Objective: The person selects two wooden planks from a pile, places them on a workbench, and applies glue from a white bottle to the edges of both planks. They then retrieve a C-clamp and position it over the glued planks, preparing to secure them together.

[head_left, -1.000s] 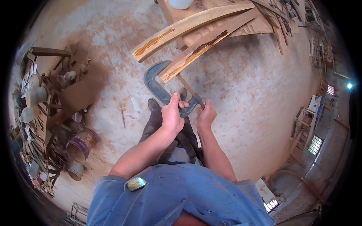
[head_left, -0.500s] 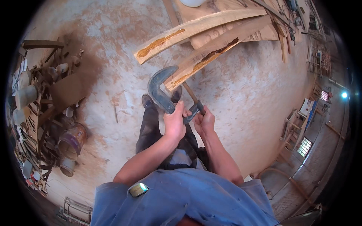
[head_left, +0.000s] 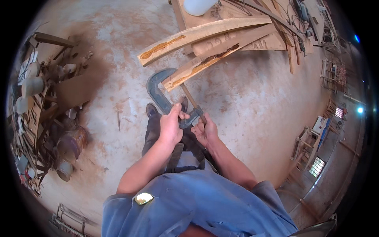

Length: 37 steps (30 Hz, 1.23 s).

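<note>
A large grey C-clamp [head_left: 156, 89] sits around the near end of a curved wooden board [head_left: 205, 61] with a dark, resinous streak along its edge. My left hand [head_left: 171, 127] is wrapped round the lower part of the clamp's frame. At the outer end of the clamp's screw [head_left: 189, 96], my right hand [head_left: 206, 131] is closed, its fingers curled; the handle there is mostly hidden. The screw's tip reaches the board's lower edge, though I cannot tell whether it presses. A second curved board [head_left: 205, 33], with an amber streak near its end, lies beyond the first.
The boards' far ends rest on a worktable [head_left: 256, 43] bearing a white container [head_left: 199, 6], wood strips and tools. To the left stand a scrap-wood pile and a dirty bucket [head_left: 72, 144]. A thin stick [head_left: 118, 121] lies on the floor near my feet.
The view has shifted, so boards, clamp and hands appear farther left. The clamp stays around the same board end. My right hand's fingers have changed position at the screw's end.
</note>
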### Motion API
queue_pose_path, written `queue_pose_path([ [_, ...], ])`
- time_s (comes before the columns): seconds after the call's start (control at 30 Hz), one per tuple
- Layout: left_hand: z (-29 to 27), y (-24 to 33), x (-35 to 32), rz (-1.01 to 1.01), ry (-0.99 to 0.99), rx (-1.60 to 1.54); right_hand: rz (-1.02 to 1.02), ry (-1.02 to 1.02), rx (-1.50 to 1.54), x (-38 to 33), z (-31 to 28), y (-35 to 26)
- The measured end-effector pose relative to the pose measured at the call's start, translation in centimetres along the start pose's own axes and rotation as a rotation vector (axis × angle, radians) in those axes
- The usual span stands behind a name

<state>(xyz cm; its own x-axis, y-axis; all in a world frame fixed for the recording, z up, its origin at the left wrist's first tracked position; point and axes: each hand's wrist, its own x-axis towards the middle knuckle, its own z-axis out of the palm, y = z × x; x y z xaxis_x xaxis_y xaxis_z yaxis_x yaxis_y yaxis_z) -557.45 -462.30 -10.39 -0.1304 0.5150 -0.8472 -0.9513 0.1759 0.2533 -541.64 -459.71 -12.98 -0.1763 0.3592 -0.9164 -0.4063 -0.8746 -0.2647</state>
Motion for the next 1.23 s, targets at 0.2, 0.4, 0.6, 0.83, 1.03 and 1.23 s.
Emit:
queue_pose_path([
  [0.2, 0.7, 1.1, -1.2, 0.01, 0.006, -0.017, 0.061, -0.112, -0.168, -2.8, -0.2, -1.2],
  [0.4, 2.7, 2.0, -5.0, 0.043, -0.055, -0.118, -0.121, -0.327, -0.565, -8.6, 0.3, -5.1],
  [0.6, 6.2, 3.7, -9.2, 0.072, -0.209, -0.299, -0.207, -0.599, -0.528, -14.1, 2.7, -9.4],
  [0.83, 9.0, 5.3, -11.2, 0.112, -0.165, -0.395, -0.218, -0.723, -0.488, -15.8, 6.3, -12.3],
  [1.03, 11.9, 8.0, -11.6, 0.149, -0.183, -0.447, -0.042, -0.857, -0.426, -16.2, 11.3, -15.6],
  [1.23, 11.5, 11.1, -9.9, 0.122, -0.385, -0.388, -0.075, -0.833, -0.567, -16.2, 15.3, -16.5],
])
